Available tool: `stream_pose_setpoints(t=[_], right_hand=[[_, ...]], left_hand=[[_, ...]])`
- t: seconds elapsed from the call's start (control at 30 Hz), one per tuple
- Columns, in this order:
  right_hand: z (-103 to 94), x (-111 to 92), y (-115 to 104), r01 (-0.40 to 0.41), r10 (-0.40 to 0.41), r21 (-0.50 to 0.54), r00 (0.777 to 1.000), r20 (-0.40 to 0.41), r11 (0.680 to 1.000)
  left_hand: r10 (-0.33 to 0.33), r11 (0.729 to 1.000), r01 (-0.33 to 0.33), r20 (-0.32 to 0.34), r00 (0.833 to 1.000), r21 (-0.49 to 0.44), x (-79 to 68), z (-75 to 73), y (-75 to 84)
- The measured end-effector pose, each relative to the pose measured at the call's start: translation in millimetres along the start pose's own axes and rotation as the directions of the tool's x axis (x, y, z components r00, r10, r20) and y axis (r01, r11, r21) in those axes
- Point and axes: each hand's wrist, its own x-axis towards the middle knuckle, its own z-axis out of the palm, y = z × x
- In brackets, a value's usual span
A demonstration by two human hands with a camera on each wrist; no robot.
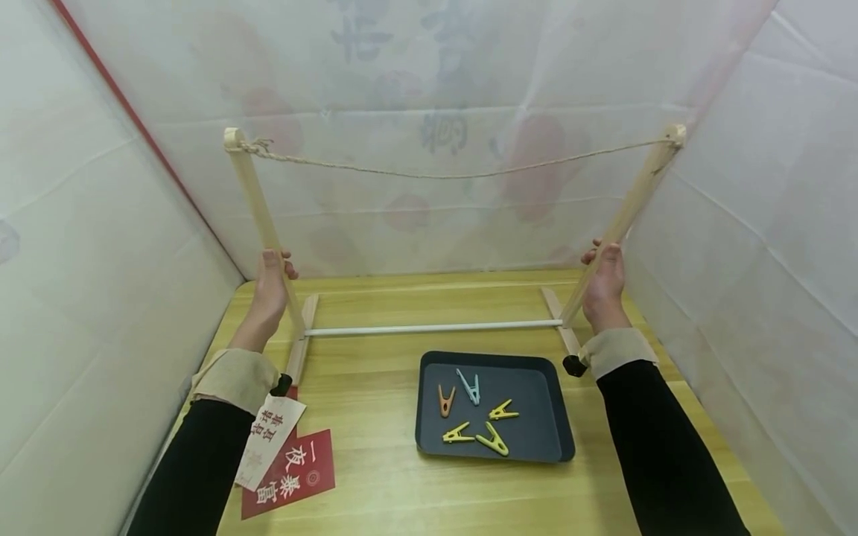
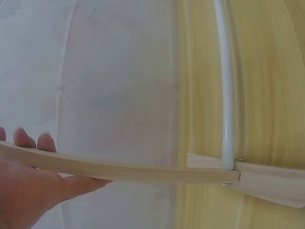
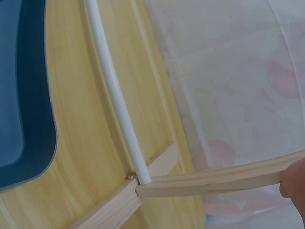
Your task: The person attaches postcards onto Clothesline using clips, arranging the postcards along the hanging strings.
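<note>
Both hands hold a wooden frame by its two uprights. My left hand (image 1: 269,289) grips the left post (image 1: 251,193) in its lower half; in the left wrist view the fingers lie on one side of the wood and the thumb on the other. My right hand (image 1: 606,284) grips the right post (image 1: 635,199) at a similar height, and only a bit of it shows in the right wrist view. A sagging twine (image 1: 429,176) joins the post tops. A white rod (image 1: 429,327) links the bottoms, beside the wooden feet (image 1: 298,361). The posts lean outward in the head view.
In front of the frame lies a dark grey tray (image 1: 543,443) holding an orange-brown clothespin (image 1: 445,400), a light blue clothespin (image 1: 471,388) and several yellow clothespins (image 1: 503,411). A red card (image 1: 315,465) and a pale card (image 1: 271,439) overlap near the left forearm. Fabric walls (image 1: 429,246) enclose the table.
</note>
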Motion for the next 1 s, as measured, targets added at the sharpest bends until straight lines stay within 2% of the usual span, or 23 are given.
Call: stream_pose_setpoints(t=[0.27,0.5,0.77,0.9,1.0], right_hand=[[4.9,-13.5,-14.5,-0.014,0.015,-0.044,1.0,0.021,0.999],[-2.2,-0.2,6.9,-0.018,0.019,-0.053,1.0,0.018,0.998],[5.3,1.6,10.1,0.0,0.001,-0.096,1.0,0.011,0.995],[5.5,-1.8,3.2,-0.061,0.069,-0.173,0.997,0.045,0.983],[3.7,-10.7,-7.5,-0.108,0.141,-0.286,0.985,0.098,0.952]], left_hand=[[0.021,1.0,-0.022,0.042,0.999,0.022,0.2,1.1,0.5],[0.009,1.0,-0.009,0.021,1.0,0.019,0.5,-3.8,-5.6],[-0.002,0.999,0.001,0.025,1.0,0.039,1.4,-7.0,-9.3],[-0.096,0.995,0.095,0.07,0.993,0.009,-7.3,-17.7,-19.9],[-0.185,0.982,0.187,0.101,0.978,-0.012,-19.9,-33.0,-29.8]])
